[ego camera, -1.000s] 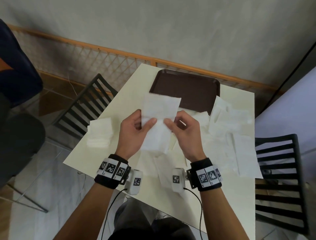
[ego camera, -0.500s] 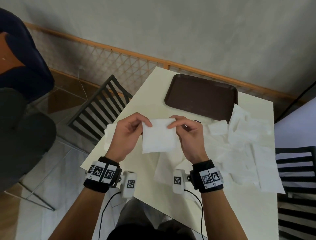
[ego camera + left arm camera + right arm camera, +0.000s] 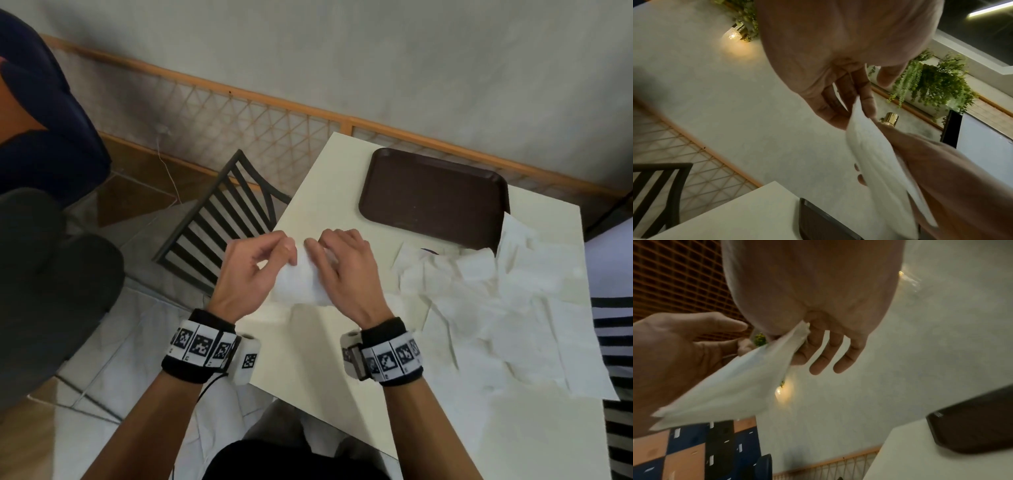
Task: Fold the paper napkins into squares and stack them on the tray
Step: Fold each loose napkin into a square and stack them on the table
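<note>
A white paper napkin (image 3: 297, 284), folded small, is held in the air above the near left part of the table between both hands. My left hand (image 3: 270, 260) pinches its left edge between thumb and fingers; the left wrist view shows the napkin (image 3: 875, 164) pinched there. My right hand (image 3: 334, 260) grips the right side, thumb on top; its wrist view shows the napkin (image 3: 740, 386) clamped between thumb and fingers. The dark brown tray (image 3: 435, 195) lies on the far side of the table with nothing on it.
Several unfolded white napkins (image 3: 496, 308) lie spread over the right half of the cream table (image 3: 329, 192). A black slatted chair (image 3: 226, 209) stands at the table's left edge and another (image 3: 616, 359) at the right. A wooden lattice rail runs behind.
The napkin went from a tall half-open sheet to a small folded piece. Both hands have closed in toward each other over it, and the view has shifted left.
</note>
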